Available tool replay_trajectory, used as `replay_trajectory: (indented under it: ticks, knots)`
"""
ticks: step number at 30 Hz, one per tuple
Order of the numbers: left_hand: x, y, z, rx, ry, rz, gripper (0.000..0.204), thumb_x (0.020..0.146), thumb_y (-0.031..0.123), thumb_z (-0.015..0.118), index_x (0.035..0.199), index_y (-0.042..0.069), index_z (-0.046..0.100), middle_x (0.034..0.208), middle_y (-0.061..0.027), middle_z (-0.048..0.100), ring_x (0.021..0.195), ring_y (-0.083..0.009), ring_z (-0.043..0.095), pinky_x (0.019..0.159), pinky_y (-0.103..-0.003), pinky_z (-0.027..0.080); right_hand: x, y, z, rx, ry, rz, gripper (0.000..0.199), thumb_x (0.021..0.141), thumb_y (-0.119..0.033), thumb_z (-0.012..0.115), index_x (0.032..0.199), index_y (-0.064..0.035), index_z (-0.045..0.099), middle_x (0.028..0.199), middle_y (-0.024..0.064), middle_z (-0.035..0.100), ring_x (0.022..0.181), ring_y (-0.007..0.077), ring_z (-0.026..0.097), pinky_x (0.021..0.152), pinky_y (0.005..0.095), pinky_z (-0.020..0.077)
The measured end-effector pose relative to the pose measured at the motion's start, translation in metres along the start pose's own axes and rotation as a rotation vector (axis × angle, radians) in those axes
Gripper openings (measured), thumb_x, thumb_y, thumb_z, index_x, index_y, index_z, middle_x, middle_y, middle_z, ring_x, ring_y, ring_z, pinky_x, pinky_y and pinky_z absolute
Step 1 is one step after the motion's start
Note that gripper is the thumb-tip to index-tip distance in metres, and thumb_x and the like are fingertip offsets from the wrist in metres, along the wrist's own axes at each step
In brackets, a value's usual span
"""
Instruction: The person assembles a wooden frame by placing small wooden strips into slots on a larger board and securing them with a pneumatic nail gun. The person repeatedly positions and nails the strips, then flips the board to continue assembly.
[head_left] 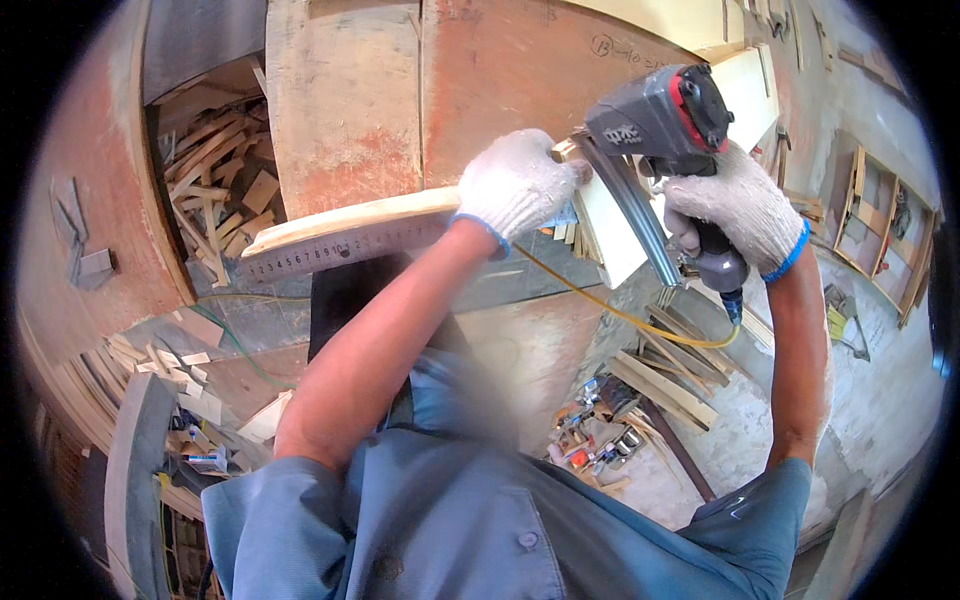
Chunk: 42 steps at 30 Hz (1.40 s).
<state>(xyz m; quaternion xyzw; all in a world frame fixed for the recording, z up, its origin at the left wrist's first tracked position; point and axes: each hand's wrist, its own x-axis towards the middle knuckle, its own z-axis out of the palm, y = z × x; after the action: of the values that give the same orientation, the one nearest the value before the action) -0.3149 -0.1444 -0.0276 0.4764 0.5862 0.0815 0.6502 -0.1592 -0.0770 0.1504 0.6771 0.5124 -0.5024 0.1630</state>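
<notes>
Right hand (pixel 745 205), in a white knitted glove with a blue cuff, is wrapped round the grip of a dark grey nail gun (pixel 650 125) with a red band, which is held tilted at the near side of the bench (pixel 350 110). Pale lettering runs along the nail gun's body. Just left of the nail gun's nose, the left hand (pixel 520 185), gloved alike, is closed over a light wooden strip (pixel 350 222), its fingers curled together; the strip's underside and the exact contact near the nose are hidden by the glove. Farther left of the nail gun, a steel ruler (pixel 340 250) lies along the strip's near edge, its printed scale readable toward the free end and its other end covered by the left hand and forearm. Beneath the nail gun is a white panel (pixel 608 230), partly covered. A yellow hose (pixel 620 310) joins the bottom of the nail gun's grip at a blue fitting and curves away leftward. Beyond the nail gun, dark handwriting with a circled mark shows on the reddish bench top. Well left of it sits a heap of wood offcuts (pixel 215 180); below it, small cluttered items (pixel 600 430) on the floor are hard to tell apart. A blurred patch veils part of the shirt (pixel 450 510).
</notes>
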Motion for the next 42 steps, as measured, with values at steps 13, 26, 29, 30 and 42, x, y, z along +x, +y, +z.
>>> replay_trajectory:
  ticks: [13, 26, 29, 30, 42]
  knots:
    - [0.003, -0.002, 0.0, -0.003, -0.019, 0.024, 0.049, 0.09, 0.049, 0.065, 0.101, 0.004, 0.08, 0.101, -0.0266, 0.075, 0.1, -0.0437, 0.073, 0.088, -0.051, 0.056, 0.005, -0.01, 0.004, -0.051, -0.034, 0.063, 0.024, 0.088, -0.02, 0.071, 0.099, 0.0009, 0.068, 0.064, 0.0023, 0.06, 0.054, 0.0099, 0.057, 0.052, 0.0298, 0.0479]
    - [0.005, -0.001, -0.003, 0.028, -0.07, 0.004, 0.051, 0.087, 0.052, 0.074, 0.104, 0.004, 0.078, 0.105, -0.0216, 0.077, 0.103, -0.0394, 0.074, 0.09, -0.05, 0.057, 0.012, -0.013, -0.007, -0.191, -0.088, 0.032, 0.023, 0.084, -0.025, 0.073, 0.084, -0.0016, 0.07, 0.063, 0.0017, 0.061, 0.053, 0.0095, 0.056, 0.053, 0.0299, 0.0469]
    - [0.008, -0.009, 0.006, 0.039, -0.024, 0.053, 0.049, 0.088, 0.049, 0.07, 0.102, 0.004, 0.08, 0.101, -0.0248, 0.075, 0.1, -0.0422, 0.073, 0.088, -0.05, 0.056, 0.014, -0.016, -0.006, -0.208, -0.094, 0.069, 0.023, 0.083, -0.024, 0.074, 0.084, -0.0021, 0.07, 0.063, 0.0014, 0.061, 0.054, 0.0094, 0.056, 0.053, 0.0295, 0.0464]
    - [0.009, -0.011, 0.007, 0.042, 0.0, 0.072, 0.048, 0.088, 0.048, 0.068, 0.1, 0.003, 0.08, 0.099, -0.0264, 0.074, 0.098, -0.0436, 0.073, 0.087, -0.051, 0.056, 0.013, -0.016, -0.005, -0.232, -0.091, 0.047, 0.022, 0.083, -0.024, 0.074, 0.084, -0.0021, 0.07, 0.063, 0.0013, 0.061, 0.054, 0.0094, 0.056, 0.052, 0.0294, 0.0461]
    - [-0.005, 0.008, -0.015, -0.009, -0.098, -0.028, 0.051, 0.084, 0.049, 0.073, 0.11, 0.005, 0.077, 0.11, -0.0194, 0.077, 0.106, -0.0359, 0.073, 0.096, -0.044, 0.055, -0.043, 0.045, 0.025, 0.353, 0.163, 0.108, 0.046, 0.087, -0.009, 0.065, 0.128, 0.0113, 0.062, 0.069, 0.0064, 0.063, 0.061, 0.0147, 0.06, 0.06, 0.0307, 0.0513]
